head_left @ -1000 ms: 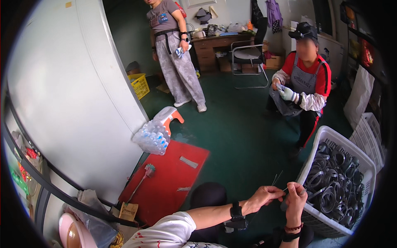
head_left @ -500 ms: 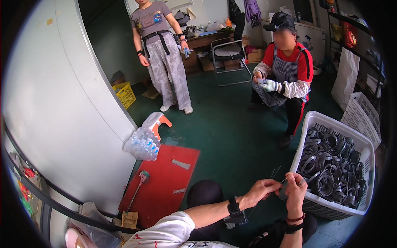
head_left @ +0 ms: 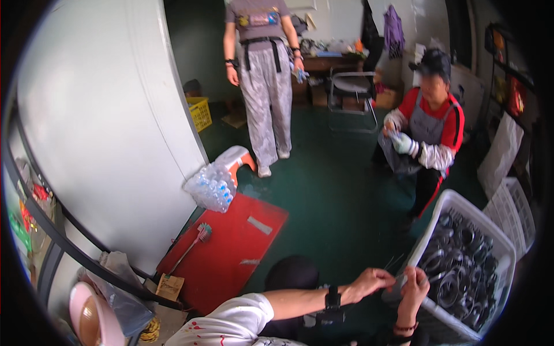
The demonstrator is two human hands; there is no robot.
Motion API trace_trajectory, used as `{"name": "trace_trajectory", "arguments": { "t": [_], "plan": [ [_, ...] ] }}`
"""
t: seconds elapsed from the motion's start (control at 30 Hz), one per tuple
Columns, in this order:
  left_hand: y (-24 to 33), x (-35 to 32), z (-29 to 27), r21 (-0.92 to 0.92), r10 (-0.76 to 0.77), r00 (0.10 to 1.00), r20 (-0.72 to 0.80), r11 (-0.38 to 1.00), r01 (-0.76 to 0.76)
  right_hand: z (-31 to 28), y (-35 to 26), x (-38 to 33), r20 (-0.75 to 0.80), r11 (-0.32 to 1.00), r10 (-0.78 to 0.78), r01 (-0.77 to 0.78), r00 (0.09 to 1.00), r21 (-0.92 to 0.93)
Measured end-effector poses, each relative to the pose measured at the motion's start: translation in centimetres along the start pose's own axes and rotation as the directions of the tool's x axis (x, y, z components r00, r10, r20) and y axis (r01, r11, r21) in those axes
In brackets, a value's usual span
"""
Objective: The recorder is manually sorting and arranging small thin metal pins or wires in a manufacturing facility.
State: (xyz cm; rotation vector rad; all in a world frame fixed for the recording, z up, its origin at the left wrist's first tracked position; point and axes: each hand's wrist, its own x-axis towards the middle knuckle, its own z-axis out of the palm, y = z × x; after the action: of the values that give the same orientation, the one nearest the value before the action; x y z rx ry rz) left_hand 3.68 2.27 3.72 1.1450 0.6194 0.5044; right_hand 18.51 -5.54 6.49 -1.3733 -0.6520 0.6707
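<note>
My left hand (head_left: pixel 373 284) is pinched, with thin wires (head_left: pixel 396 260) rising beside its fingertips. Close beside it, my right hand (head_left: pixel 413 288) is raised with its fingers closed on the same thin wires; blur hides the exact grip. A greyish piece (head_left: pixel 393 295) lies between the hands, its kind unclear. Both hands are at the near left side of a white plastic basket (head_left: pixel 501 243), which is heaped with dark ring-shaped pieces (head_left: pixel 459 271).
Red board (head_left: pixel 242 230) on the floor bears a brush (head_left: pixel 204 232) and pale strips. Behind it are wrapped bottles (head_left: pixel 212 187) and an orange-and-white stool (head_left: pixel 243 161). One person (head_left: pixel 262 86) stands; another person (head_left: pixel 433 121) crouches beyond the basket. A black rail (head_left: pixel 86 274) runs at left.
The view has swung left and slightly up, so most things sit further right. My hands remain close together at the wires. The crouching person still handles something small.
</note>
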Motion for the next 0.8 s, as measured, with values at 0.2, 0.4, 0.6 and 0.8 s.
{"name": "trace_trajectory", "arguments": {
  "t": [0.2, 0.4, 0.6, 0.8],
  "plan": [
    [-0.4, 1.4, 0.2, 0.000, 0.062, 0.998, -0.028, 0.998, -0.062, -0.7, -0.4, 0.7, 0.020, 0.998, -0.024, 0.025, 1.000, -0.054],
    [-0.4, 2.0, 1.0, 0.086, 0.149, 0.988, -0.041, 0.986, -0.145, -1.5, -0.7, 0.7, -0.010, 0.995, -0.056, 0.055, 0.998, -0.077],
    [-0.9, 2.5, 1.7, 0.047, 0.107, 0.993, -0.046, 0.993, -0.105, -2.8, -1.0, 0.3, -0.017, 0.993, -0.035, 0.033, 0.999, -0.112],
    [0.1, 1.5, 2.7, 0.109, -0.011, 1.000, -0.014, 0.994, 0.013, -4.2, -1.3, -0.4, -0.044, 0.976, -0.097, 0.086, 0.994, -0.202]
  ]
}}
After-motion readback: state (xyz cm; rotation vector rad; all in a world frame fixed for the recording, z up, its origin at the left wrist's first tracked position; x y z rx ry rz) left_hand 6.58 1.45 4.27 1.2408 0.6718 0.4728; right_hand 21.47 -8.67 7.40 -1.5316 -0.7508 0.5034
